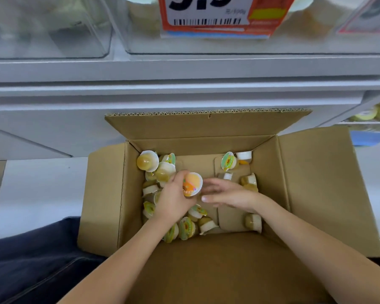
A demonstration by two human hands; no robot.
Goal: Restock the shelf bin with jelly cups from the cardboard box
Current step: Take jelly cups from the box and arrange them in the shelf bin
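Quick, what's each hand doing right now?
Left hand: holding an orange jelly cup inside the cardboard box.
Right hand: open, fingers straight, holding nothing.

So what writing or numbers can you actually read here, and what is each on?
"9.9", cut off at the top: big black digits on the price tag on the clear shelf bin.
Small print and barcode under the digits: too blurred to read.
Orange panel on the tag's right side: blurred.
Jelly cups' lids in the cardboard box, including the cup in the left hand: pictures only, nothing readable.
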